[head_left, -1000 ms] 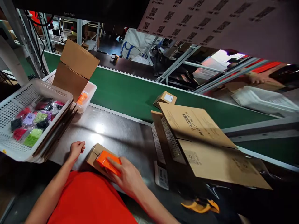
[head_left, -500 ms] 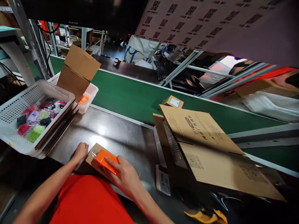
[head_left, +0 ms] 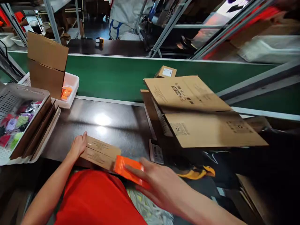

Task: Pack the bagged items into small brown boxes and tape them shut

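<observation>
A small cardboard box (head_left: 102, 153) lies at the front edge of the metal worktop, right in front of my red shirt. My left hand (head_left: 79, 145) grips its left end, thumb up along the near top corner. In my right hand (head_left: 152, 178) is an orange tape dispenser (head_left: 129, 170), its front at the box's right end. The fingers wrap round the dispenser, the index finger lying along its side. Whether tape runs from it along the box I cannot make out.
At left stand a white basket (head_left: 8, 90) of bagged colourful items and a white bin (head_left: 72, 82) with orange things. Large flattened cardboard (head_left: 206, 125) juts out at right. Behind the worktop runs a green conveyor (head_left: 112, 73) carrying a small labelled box (head_left: 166, 72). A yellow-handled tool (head_left: 197, 173) lies at lower right.
My right hand has drawn the tape dispenser rightwards, from the box's left part to its right end. My left hand has come onto the box's left end. The view has tilted down.
</observation>
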A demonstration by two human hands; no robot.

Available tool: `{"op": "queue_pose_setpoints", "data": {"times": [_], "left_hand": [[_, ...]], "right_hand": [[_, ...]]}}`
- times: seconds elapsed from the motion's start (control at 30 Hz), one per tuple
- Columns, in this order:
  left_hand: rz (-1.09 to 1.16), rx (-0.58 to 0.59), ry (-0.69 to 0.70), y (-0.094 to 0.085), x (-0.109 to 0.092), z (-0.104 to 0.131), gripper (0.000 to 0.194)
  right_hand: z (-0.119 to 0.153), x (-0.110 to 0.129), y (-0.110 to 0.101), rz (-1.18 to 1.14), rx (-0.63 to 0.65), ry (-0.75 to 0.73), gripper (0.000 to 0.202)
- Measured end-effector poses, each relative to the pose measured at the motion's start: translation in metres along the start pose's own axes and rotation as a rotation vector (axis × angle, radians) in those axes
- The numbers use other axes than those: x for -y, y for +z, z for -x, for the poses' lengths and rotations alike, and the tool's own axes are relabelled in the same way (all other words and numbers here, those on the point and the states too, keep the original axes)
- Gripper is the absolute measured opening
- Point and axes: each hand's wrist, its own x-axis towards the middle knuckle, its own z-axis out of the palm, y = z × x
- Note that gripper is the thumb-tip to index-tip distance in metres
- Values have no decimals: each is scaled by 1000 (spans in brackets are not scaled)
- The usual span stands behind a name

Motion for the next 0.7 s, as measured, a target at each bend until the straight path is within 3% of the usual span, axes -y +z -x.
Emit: {"op": "queue_pose_setpoints", "data": {"times": [0.17, 0.33, 0.43, 0.53, 0.7], "left_hand": [[-271, 66, -63, -6, -12, 1, 87], [-362, 53, -36, -12, -19, 0, 86], [-368, 34, -19, -12, -20, 0, 85], [-376, 27, -21, -12, -19, -1, 82], [-350, 8, -19, -10, -17, -2, 78]], "right_hand": [[83, -64, 36, -17, -117, 49, 39], [105, -93, 57, -75, -198, 77, 42], [95, -106, 72, -89, -200, 90, 44], [63, -108, 92, -71, -138, 121, 49], [-8, -78, 118, -63, -86, 137, 54]]}}
